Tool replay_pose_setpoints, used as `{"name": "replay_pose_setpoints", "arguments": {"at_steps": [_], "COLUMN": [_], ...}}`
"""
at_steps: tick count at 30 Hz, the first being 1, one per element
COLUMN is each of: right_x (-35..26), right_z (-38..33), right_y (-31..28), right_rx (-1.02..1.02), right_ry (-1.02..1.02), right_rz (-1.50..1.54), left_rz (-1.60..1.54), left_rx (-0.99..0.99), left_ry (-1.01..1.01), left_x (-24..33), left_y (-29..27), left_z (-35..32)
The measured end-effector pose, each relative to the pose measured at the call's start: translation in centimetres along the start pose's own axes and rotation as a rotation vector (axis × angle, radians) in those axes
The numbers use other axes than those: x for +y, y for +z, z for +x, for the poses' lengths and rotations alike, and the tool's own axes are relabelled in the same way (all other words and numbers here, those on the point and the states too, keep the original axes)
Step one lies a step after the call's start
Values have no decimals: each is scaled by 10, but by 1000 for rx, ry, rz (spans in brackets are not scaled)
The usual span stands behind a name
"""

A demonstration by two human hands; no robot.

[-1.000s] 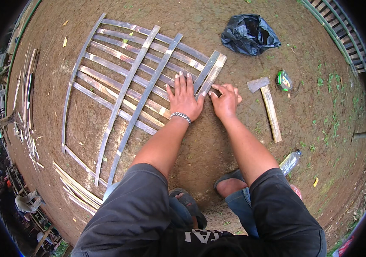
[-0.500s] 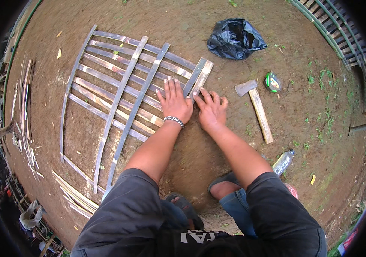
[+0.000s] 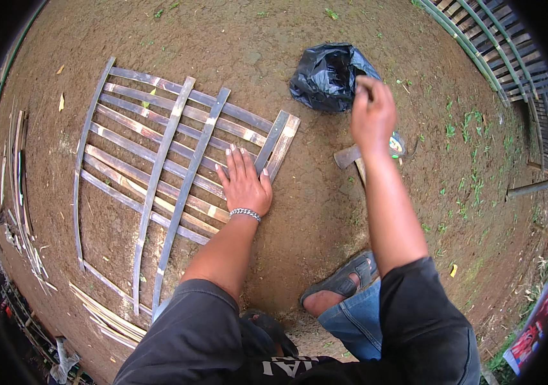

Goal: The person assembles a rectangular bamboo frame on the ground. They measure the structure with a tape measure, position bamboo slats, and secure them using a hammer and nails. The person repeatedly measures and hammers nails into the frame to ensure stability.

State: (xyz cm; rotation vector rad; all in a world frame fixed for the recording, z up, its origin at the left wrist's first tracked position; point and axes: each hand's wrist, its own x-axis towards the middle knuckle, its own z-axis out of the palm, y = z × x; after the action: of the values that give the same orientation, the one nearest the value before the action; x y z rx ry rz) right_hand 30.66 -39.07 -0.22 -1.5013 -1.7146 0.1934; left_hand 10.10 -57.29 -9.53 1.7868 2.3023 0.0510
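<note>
My left hand lies flat, fingers spread, on the right end of a bamboo lattice set on the ground. The lattice has several long slats crossed by upright strips, with a doubled short strip at its right end. A silver chain bracelet circles my left wrist. My right hand is raised at the right edge of a crumpled black plastic bag, its fingers bent and slightly blurred. Whether it holds anything does not show. What the bag contains is hidden.
Under my right forearm lies a hatchet, its handle mostly covered. A green and black tape measure is partly hidden behind my wrist. Loose bamboo strips lie at the lower left, and more thin strips farther left. A bamboo fence stands at the far right.
My right hand has left the lattice's right end and moved up and right to the black bag. My left hand stays flat on the lattice. The whole view has shifted somewhat.
</note>
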Motion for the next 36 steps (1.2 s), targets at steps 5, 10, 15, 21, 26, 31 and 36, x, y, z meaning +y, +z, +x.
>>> {"name": "replay_pose_setpoints", "arguments": {"at_steps": [5,10,15,21,26,31,36], "right_x": [49,104,82,66,52,58,-14], "right_z": [82,83,84,85,81,85,26], "right_y": [53,96,93,85,76,53,4], "right_rx": [-834,-832,-888,-815,-687,-468,-160], "right_ry": [-1,-53,-45,-50,-6,42,121], "right_rz": [-448,-680,-748,-755,-649,-417,40], "left_rz": [-48,-108,-142,-186,-198,-217,-232], "left_rx": [-14,-10,-31,-12,6,47,84], "left_ry": [12,34,12,21,30,47,26], "left_x": [0,2,-5,-7,-8,-4,-11], "left_y": [-1,0,-4,-1,-1,2,5], "left_z": [2,6,2,1,0,2,-5]}}
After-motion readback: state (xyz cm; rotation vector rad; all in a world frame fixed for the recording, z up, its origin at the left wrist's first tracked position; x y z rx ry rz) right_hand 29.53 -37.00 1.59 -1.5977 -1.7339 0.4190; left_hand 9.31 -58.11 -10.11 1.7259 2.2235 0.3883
